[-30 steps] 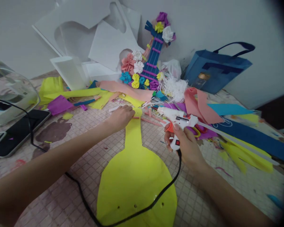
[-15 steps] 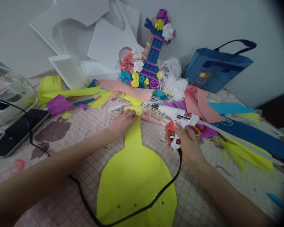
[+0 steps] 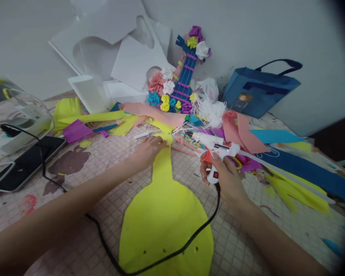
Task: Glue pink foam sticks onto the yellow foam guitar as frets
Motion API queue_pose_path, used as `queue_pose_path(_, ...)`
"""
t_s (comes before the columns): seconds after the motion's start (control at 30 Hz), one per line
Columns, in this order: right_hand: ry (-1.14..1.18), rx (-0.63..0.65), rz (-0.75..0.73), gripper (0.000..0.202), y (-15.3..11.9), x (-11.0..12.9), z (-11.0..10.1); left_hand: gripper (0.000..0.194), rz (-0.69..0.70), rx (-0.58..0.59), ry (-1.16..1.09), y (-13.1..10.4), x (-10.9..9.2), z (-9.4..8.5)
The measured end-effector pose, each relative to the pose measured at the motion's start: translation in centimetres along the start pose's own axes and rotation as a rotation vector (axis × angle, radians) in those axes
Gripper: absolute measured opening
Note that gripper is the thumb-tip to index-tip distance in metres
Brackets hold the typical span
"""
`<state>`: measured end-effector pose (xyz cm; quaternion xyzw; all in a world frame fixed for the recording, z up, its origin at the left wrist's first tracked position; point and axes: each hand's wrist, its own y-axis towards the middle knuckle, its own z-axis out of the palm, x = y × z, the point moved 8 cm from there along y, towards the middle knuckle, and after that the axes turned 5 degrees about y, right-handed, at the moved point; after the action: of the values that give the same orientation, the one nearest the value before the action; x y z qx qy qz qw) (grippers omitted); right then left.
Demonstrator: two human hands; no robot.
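A yellow lute-shaped cutout lies flat on the table, its narrow neck pointing away from me and several small holes near its wide end. My left hand has its bent fingers over the far tip of the neck, gripping it against the table; part of the fingertips is hidden. In my right hand is a white hot glue gun, fingers wrapped round its handle by the orange trigger. The nozzle points left, beyond the neck's right side, and a long glue stick sticks out behind. Its black cord crosses the cutout.
Behind stands a blue toy guitar decorated with paper flowers, beside white cut boards. A blue bag stands at the right rear. Colored scraps and scissors lie about. A phone and power strip are at left.
My view has tilted slightly, so the background sits lower in the picture. Both hands keep nearly the same places, with the glue gun still held.
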<state>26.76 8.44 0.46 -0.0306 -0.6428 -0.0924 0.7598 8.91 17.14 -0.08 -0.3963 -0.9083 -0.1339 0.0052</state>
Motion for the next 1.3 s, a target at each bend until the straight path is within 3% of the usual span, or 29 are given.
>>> queue_pose_path(0.13,-0.001,-0.015,-0.007,0.026,0.0,0.4,-0.2,0.040,-0.225,-0.093,-0.105,-1.1,4.7,-2.6)
queue_pose_path(0.23,0.007,-0.021,-0.013,0.026,0.0,0.8,-0.1,0.027,-0.368,-0.015,-0.176,-2.6,7.5,-3.2)
queue_pose_path(0.33,0.025,-0.024,-0.023,0.024,0.0,1.2,-0.1,0.021,-0.447,0.127,-0.221,-4.2,8.4,-2.1)
queue_pose_path(0.47,0.035,-0.023,-0.040,0.021,0.0,1.4,-0.1,0.015,-0.369,0.247,-0.265,-5.6,7.1,-0.3)
queue_pose_path(0.63,0.048,-0.021,-0.024,0.025,0.1,1.4,-0.4,0.011,-0.358,0.199,-0.090,-5.0,7.1,-1.5)
queue_pose_path(0.73,0.061,-0.017,-0.032,0.025,0.1,1.6,-0.6,0.020,-0.348,0.145,0.009,-2.2,6.4,-2.8)
queue_pose_path(0.83,0.066,-0.010,-0.052,0.026,0.1,2.0,-0.6,0.016,-0.192,-0.012,0.017,2.4,3.6,-3.4)
queue_pose_path(1.0,0.077,-0.012,-0.067,0.026,0.1,2.2,-0.7,0.019,0.155,-0.003,-0.046,8.8,-0.6,-0.6)
queue_pose_path(1.17,0.079,-0.036,-0.024,0.026,0.1,1.7,-1.0,0.014,0.366,0.016,-0.082,10.2,-2.6,1.4)
queue_pose_path(1.3,0.079,-0.033,-0.031,0.025,0.2,1.7,-1.0,0.011,0.395,-0.008,-0.107,10.3,-3.0,1.1)
